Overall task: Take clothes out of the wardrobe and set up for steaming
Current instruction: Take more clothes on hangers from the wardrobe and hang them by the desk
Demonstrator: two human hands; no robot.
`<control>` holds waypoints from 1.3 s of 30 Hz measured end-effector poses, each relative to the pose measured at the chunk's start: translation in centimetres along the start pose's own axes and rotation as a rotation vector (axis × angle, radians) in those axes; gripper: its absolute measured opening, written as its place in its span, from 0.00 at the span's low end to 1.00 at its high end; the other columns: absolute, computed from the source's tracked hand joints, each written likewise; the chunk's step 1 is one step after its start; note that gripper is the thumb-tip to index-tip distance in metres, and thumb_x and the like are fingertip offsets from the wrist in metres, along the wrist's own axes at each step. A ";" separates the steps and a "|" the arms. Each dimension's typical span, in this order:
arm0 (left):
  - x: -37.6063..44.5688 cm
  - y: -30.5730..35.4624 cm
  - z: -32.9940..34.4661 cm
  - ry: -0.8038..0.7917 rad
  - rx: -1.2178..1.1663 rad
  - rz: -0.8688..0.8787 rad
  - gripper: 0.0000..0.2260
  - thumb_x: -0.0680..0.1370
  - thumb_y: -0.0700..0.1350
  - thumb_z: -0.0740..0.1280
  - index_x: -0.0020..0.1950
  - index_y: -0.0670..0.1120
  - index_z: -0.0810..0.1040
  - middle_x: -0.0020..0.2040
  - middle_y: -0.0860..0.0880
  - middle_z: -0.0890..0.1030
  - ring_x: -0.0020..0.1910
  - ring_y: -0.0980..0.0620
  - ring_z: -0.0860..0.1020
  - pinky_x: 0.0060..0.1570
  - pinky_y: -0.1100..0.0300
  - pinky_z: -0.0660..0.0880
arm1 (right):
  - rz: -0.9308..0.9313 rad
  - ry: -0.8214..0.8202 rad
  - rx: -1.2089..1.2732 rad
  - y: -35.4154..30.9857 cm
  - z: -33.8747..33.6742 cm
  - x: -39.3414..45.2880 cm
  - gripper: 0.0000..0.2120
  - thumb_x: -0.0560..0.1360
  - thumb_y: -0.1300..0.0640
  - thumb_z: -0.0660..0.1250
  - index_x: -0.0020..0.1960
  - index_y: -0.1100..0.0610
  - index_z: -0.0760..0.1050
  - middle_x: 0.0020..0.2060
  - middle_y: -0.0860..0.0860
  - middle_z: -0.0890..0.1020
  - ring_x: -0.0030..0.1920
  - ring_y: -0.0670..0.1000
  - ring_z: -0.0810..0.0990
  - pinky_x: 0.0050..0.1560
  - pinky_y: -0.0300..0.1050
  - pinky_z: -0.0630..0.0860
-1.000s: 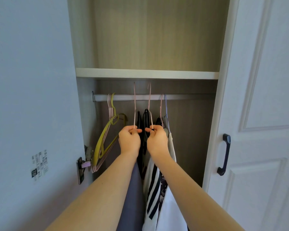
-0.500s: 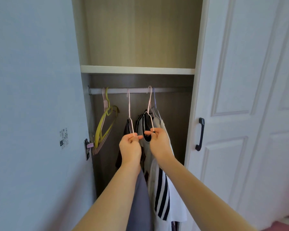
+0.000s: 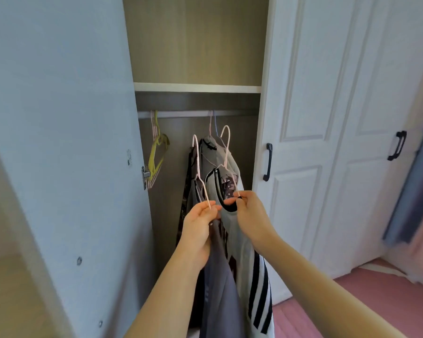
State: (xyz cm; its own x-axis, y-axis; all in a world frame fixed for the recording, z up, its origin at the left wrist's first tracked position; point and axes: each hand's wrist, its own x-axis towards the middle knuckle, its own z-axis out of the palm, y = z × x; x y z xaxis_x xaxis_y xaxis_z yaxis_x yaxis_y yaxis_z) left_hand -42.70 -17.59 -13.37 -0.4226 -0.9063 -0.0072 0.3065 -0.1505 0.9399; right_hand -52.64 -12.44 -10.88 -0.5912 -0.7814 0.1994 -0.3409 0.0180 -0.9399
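My left hand (image 3: 198, 223) pinches the neck of a pink wire hanger (image 3: 197, 164) that carries a grey garment (image 3: 220, 298). My right hand (image 3: 250, 213) grips a second pink hanger (image 3: 226, 147) bearing a white top with black stripes (image 3: 257, 284). Both hanger hooks are off the wardrobe rail (image 3: 181, 114) and hang in the air below it, in front of the open wardrobe. Behind them a grey garment (image 3: 214, 152) stays hung on the rail.
Empty yellow and pink hangers (image 3: 156, 152) hang at the rail's left end. A shelf (image 3: 197, 88) sits above the rail. The open left door (image 3: 66, 142) and the closed white doors with black handles (image 3: 268, 162) flank the opening. Pink floor (image 3: 366, 296) lies at lower right.
Both hangers came off the rail and moved down and toward me with their clothes. The view has backed away from the wardrobe and turned right.
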 end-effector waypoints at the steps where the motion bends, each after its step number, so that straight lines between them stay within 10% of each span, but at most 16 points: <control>1: -1.2 0.0 -0.2 -0.023 -0.006 -0.005 0.06 0.79 0.38 0.63 0.50 0.45 0.80 0.48 0.44 0.81 0.51 0.47 0.78 0.61 0.49 0.74 | -0.002 -0.001 -0.010 0.0 -0.4 -1.3 0.12 0.82 0.62 0.52 0.63 0.58 0.67 0.52 0.50 0.80 0.45 0.43 0.77 0.30 0.22 0.69; 10: -11.4 -0.3 -1.2 -0.289 -0.075 -0.028 0.16 0.79 0.32 0.60 0.64 0.46 0.73 0.41 0.47 0.80 0.44 0.52 0.78 0.45 0.66 0.78 | 0.018 0.043 -0.017 -0.4 -4.4 -12.9 0.10 0.81 0.61 0.53 0.58 0.55 0.70 0.47 0.47 0.81 0.41 0.47 0.75 0.35 0.32 0.70; 27: -26.2 -2.4 -5.9 -0.274 0.144 -0.054 0.09 0.81 0.46 0.63 0.46 0.44 0.79 0.46 0.47 0.81 0.45 0.51 0.79 0.41 0.61 0.76 | 0.066 -0.011 -0.079 -1.4 -5.6 -29.3 0.10 0.80 0.61 0.53 0.56 0.55 0.72 0.47 0.47 0.82 0.52 0.57 0.78 0.41 0.40 0.75; 34: -31.5 -2.7 -8.0 -0.290 0.028 -0.102 0.07 0.79 0.41 0.65 0.55 0.41 0.79 0.44 0.46 0.84 0.49 0.48 0.83 0.46 0.58 0.76 | 0.043 -0.023 -0.090 -2.3 -5.2 -36.4 0.10 0.80 0.62 0.54 0.54 0.55 0.73 0.44 0.47 0.83 0.51 0.64 0.78 0.55 0.60 0.74; 39: -35.9 -2.4 -10.6 -0.332 -0.119 -0.173 0.10 0.79 0.34 0.63 0.59 0.40 0.75 0.53 0.43 0.81 0.55 0.46 0.82 0.47 0.59 0.76 | 0.025 0.005 -0.084 -2.9 -4.0 -41.3 0.10 0.80 0.63 0.54 0.53 0.55 0.73 0.44 0.49 0.83 0.49 0.54 0.80 0.49 0.48 0.77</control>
State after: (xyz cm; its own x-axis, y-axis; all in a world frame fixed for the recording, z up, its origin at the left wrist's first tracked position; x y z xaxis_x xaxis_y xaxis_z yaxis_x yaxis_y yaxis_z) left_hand -19.19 11.09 -18.98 -0.7236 -0.6894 -0.0324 0.2956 -0.3520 0.8881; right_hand -30.12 22.26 -15.28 -0.6039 -0.7769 0.1783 -0.3864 0.0897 -0.9180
